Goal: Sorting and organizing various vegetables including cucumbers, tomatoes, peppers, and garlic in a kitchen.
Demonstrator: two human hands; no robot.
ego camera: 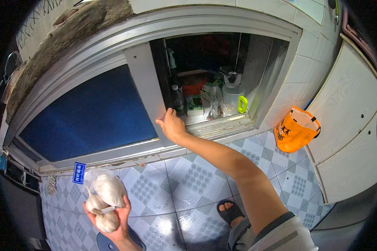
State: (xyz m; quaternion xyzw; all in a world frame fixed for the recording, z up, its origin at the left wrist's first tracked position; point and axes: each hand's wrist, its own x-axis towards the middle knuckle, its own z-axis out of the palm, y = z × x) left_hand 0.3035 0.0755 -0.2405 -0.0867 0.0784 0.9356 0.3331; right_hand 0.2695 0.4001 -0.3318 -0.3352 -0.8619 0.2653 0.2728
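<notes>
My left hand [122,216] cradles several garlic bulbs [108,221], palm up, over the tiled floor. The larger pale bulbs [110,189] sit partly in thin, translucent netting or film, and a blue tag with writing [79,173] sticks out beside it. With thumb and fingers, my right hand [172,125] grips the edge of a sliding cabinet door [144,75] with a metal frame and a dark blue panel. To the right of that edge the cabinet stands open. Inside are a clear plastic jug with a lime-green handle [242,104], a red-orange basket [193,83] and a clear bottle [177,97].
An orange bag with writing [290,131] stands on the floor by the white wooden cabinet [342,119] at right. Below the sliding door runs a metal track [220,124]. My sandaled foot [229,211] is on the patterned floor tiles [198,185].
</notes>
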